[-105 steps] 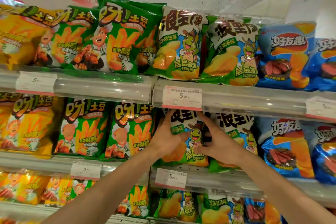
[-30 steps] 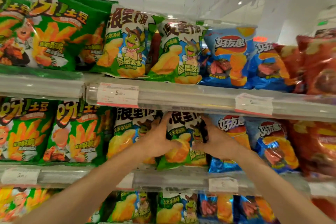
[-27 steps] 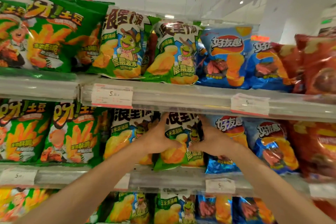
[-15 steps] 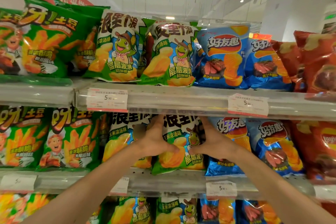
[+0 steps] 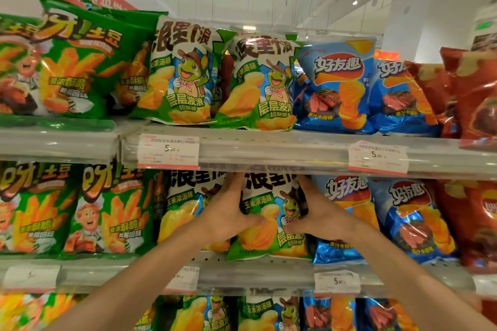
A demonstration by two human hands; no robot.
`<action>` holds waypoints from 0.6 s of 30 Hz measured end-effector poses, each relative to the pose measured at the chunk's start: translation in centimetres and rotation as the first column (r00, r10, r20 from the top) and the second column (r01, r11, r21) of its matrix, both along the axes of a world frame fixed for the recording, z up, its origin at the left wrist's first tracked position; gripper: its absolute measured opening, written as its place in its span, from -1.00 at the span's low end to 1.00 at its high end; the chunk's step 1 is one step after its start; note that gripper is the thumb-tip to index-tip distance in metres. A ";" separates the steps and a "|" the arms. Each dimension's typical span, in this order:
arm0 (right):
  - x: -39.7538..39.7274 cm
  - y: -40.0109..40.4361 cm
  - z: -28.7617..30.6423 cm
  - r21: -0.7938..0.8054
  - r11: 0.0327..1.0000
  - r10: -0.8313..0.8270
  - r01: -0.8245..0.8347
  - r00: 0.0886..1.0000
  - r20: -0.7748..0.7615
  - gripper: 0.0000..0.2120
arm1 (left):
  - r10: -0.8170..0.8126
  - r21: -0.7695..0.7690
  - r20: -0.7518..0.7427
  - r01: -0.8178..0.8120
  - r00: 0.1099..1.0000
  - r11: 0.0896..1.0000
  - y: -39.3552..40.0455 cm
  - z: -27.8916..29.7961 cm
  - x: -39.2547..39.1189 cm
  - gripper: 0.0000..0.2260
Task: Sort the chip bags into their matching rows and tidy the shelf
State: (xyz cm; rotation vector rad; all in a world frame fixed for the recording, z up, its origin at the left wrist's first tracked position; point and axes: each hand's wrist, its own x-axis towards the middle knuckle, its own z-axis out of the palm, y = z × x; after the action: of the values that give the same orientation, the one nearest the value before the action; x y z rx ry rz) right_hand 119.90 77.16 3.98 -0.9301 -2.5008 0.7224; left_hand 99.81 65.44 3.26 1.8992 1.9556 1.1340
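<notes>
1. Chip bag with the green frog mascot: stands on the middle shelf, at about 6 o'clock from the matching frog bags on the shelf above. Left hand grips its 9 o'clock edge, right hand its 3 o'clock edge; fingers wrap behind, thumbs press the front. Both hands clamped on the one bag.

2. Change: half a second ago the bag leaned, its foot kicked out toward 7 o'clock. Now it sits squarer and more upright, base on the shelf. The hands have barely shifted their hold. My reading: the bag is seated in its own row and the step is near done; release looks due next.

3. Neighbours: a second frog bag touches at 9 o'clock, partly behind the left hand. A blue bag presses in at 3 o'clock, behind the right hand. Green fries bags sit farther out at 9 o'clock, red bags far out at 3 o'clock.

4. Edges: the upper shelf lip and its price tag overhang at 12 o'clock; the bag's top and the fingertips tuck under it. Lower lip carries another tag at 5 o'clock.

5. Open room: none sideways, bags packed both sides. Clear way out is straight back toward the person. Risk, as I judge it: withdrawing fingers could drag the blue bag forward.
</notes>
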 end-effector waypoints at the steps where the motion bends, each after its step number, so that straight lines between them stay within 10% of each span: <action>1: 0.0 -0.2 -0.1 0.018 1.000 0.004 -0.004 1.000 -0.002 0.05 | 0.032 0.065 -0.050 -0.028 0.998 0.997 -0.5 -0.3 -0.3 -0.12; 8: -2.7 -3.8 -2.8 0.635 0.735 -0.213 0.236 0.970 -0.114 -0.30 | 0.379 0.380 -0.470 -0.204 0.797 0.902 -3.3 -3.8 -5.0 -0.53; 18: -8.3 -5.7 -5.9 0.726 0.654 -0.364 0.213 0.930 0.055 -0.26 | 0.353 0.245 -0.657 -0.253 0.666 0.936 -2.7 -6.1 -7.3 -0.42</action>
State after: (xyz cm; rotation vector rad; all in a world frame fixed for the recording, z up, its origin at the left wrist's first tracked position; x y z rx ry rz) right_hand 111.62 71.44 -1.91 -1.0720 -2.3617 -0.4673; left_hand 92.55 62.71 -2.84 2.3753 2.7363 0.6444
